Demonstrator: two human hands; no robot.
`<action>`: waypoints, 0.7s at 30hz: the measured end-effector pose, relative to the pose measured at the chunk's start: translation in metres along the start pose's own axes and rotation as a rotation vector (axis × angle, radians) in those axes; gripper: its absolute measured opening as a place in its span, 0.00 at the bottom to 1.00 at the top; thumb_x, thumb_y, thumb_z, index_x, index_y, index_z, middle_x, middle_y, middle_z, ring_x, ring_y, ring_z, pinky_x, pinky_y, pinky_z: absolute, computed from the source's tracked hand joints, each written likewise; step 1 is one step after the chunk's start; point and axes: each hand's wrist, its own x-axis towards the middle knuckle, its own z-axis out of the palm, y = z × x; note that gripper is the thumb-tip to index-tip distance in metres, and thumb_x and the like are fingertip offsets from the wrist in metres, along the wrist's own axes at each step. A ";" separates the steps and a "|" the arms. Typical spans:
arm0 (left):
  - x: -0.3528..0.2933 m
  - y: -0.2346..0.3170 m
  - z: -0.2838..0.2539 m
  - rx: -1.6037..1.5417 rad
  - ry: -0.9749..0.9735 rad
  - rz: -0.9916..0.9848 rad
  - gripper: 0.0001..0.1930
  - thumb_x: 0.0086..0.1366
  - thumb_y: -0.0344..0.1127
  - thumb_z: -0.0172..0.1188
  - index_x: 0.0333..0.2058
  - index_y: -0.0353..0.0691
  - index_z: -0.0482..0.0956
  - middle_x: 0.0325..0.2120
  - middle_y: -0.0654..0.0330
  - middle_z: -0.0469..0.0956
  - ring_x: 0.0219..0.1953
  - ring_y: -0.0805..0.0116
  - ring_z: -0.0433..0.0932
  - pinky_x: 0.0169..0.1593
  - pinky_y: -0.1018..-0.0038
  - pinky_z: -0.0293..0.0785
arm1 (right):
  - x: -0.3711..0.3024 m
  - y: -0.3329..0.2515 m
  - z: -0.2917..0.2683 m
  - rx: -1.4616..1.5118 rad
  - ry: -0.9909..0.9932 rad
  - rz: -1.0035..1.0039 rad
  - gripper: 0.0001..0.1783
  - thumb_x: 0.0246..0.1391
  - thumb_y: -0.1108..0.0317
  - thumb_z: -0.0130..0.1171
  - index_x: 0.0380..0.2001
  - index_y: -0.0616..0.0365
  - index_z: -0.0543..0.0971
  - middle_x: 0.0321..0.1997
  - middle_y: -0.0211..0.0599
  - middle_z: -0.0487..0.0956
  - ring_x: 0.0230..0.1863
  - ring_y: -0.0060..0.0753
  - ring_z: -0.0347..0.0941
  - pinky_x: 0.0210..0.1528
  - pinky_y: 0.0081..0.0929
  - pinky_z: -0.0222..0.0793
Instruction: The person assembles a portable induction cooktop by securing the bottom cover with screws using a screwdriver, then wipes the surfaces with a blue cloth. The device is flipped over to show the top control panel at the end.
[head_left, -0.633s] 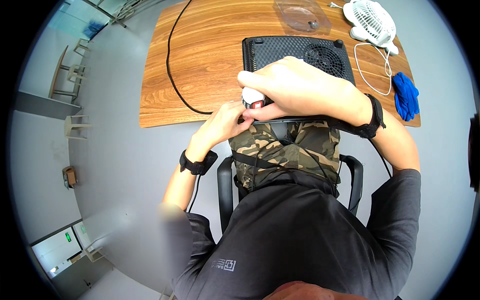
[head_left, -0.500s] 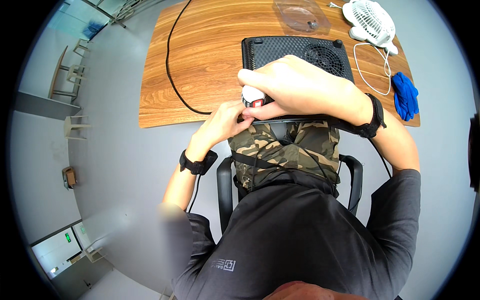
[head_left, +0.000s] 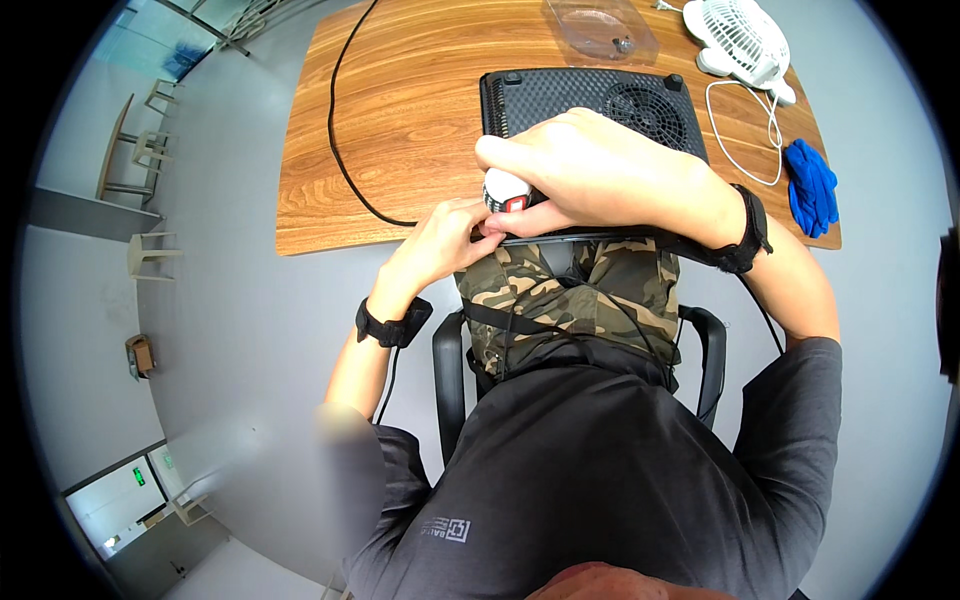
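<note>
A black flat device [head_left: 555, 95], with a textured surface, rubber feet and a round fan grille, lies at the table's front edge. My right hand [head_left: 580, 165] reaches across it, closed round a stubby white, black and red tool [head_left: 506, 187] held upright like a screwdriver. The tool stands over the device's near left corner; its lower end is hidden by my fingers. My left hand [head_left: 440, 238] is at the same corner, its fingertips pinched close to my right fingers. What the left fingertips hold, if anything, is hidden.
The wooden table [head_left: 410, 110] carries a black cable [head_left: 335, 130] along its left part. A clear plastic tray [head_left: 600, 35] sits beyond the device. To the right are a white fan [head_left: 742, 45] with its cord and a pair of blue gloves [head_left: 812, 188]. Chair armrests [head_left: 449, 375] flank me.
Both hands stay at the same corner with nearly the same grip. The table and everything on it appear shifted very slightly in view.
</note>
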 end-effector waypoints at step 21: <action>0.002 0.001 -0.003 0.054 -0.039 -0.018 0.10 0.61 0.32 0.68 0.33 0.32 0.79 0.28 0.46 0.82 0.33 0.43 0.81 0.37 0.56 0.77 | -0.002 0.002 0.000 -0.033 -0.016 0.020 0.22 0.62 0.50 0.64 0.40 0.58 0.73 0.23 0.46 0.81 0.30 0.54 0.83 0.33 0.42 0.77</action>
